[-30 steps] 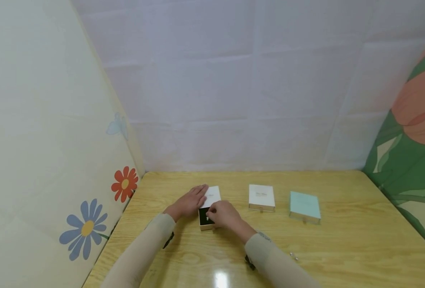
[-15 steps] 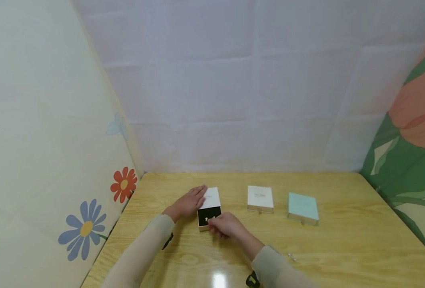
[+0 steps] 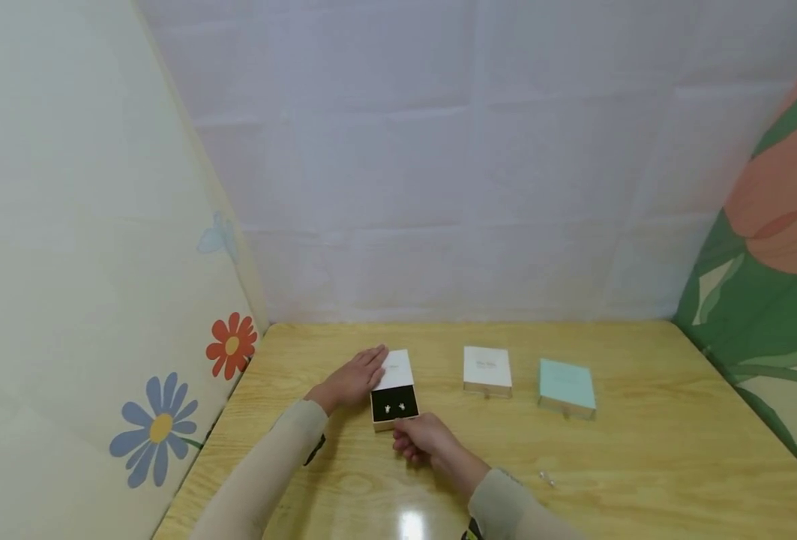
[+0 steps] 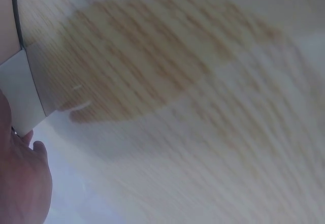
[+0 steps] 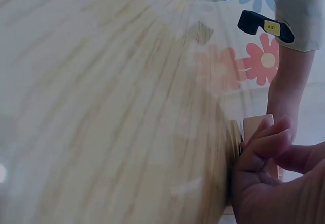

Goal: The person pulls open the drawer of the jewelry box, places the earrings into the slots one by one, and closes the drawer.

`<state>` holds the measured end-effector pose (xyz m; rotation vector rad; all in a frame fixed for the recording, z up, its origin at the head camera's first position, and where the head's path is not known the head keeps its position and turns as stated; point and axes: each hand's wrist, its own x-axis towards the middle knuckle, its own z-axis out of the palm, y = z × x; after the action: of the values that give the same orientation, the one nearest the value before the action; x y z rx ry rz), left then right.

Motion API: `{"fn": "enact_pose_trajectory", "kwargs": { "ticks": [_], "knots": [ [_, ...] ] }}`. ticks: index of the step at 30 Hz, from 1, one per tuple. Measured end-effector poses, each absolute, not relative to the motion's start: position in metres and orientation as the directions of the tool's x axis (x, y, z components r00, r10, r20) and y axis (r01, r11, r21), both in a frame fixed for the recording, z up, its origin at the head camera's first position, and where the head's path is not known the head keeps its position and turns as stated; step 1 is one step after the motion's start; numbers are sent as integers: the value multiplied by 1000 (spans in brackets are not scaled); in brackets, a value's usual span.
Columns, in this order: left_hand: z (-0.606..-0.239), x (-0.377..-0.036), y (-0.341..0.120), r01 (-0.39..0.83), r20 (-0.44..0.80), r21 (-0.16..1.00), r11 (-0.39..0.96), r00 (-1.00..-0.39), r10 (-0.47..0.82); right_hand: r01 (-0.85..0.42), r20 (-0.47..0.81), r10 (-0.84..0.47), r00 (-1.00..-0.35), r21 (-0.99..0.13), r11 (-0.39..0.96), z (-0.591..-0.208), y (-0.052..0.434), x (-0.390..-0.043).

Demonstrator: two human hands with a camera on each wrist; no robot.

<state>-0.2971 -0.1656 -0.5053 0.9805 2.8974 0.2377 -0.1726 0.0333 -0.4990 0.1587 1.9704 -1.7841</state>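
Observation:
A white slide-out jewelry box (image 3: 398, 367) sits left of centre on the table, its drawer (image 3: 394, 397) pulled toward me. Two small silvery earrings (image 3: 394, 409) stand on the drawer's black lining. My left hand (image 3: 354, 380) rests on the left side of the white sleeve, fingers straight; its thumb is hidden in the head view. At the drawer's front edge, my right hand (image 3: 427, 439) pinches with thumb and index finger, the other fingers curled. The right wrist view shows that hand (image 5: 274, 168) close against the box end (image 5: 256, 126).
A second white box (image 3: 487, 367) and a light blue box (image 3: 567, 385) lie closed to the right. Small shiny pieces (image 3: 546, 478) are on the wooden table (image 3: 641, 465) beyond my right forearm. A white cloth backdrop (image 3: 385, 187) rises behind the table.
My right hand has left the earrings inside the drawer and come back toward me to the drawer's front edge, uncovering both earrings. The left hand stays on the sleeve.

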Motion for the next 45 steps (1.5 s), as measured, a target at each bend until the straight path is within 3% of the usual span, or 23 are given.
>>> {"fn": "enact_pose_trajectory", "kwargs": {
  "ticks": [11, 18, 28, 45],
  "knots": [
    [-514, -305, -170, 602, 4, 143, 786, -794, 608, 372, -381, -138, -914, -924, 82, -506, 25, -171],
    [-513, -304, -166, 657, 81, 171, 734, -752, 654, 349, -351, -22, -936, -936, 53, -500, 18, -167],
    [-513, -304, -170, 640, 39, 164, 751, -765, 643, 354, -358, 81, -930, -933, -65, -505, -3, -185],
    [-508, -303, -170, 641, 57, 167, 750, -765, 641, 401, -411, 86, -908, -909, -110, -508, -8, -210]
  ]
}}
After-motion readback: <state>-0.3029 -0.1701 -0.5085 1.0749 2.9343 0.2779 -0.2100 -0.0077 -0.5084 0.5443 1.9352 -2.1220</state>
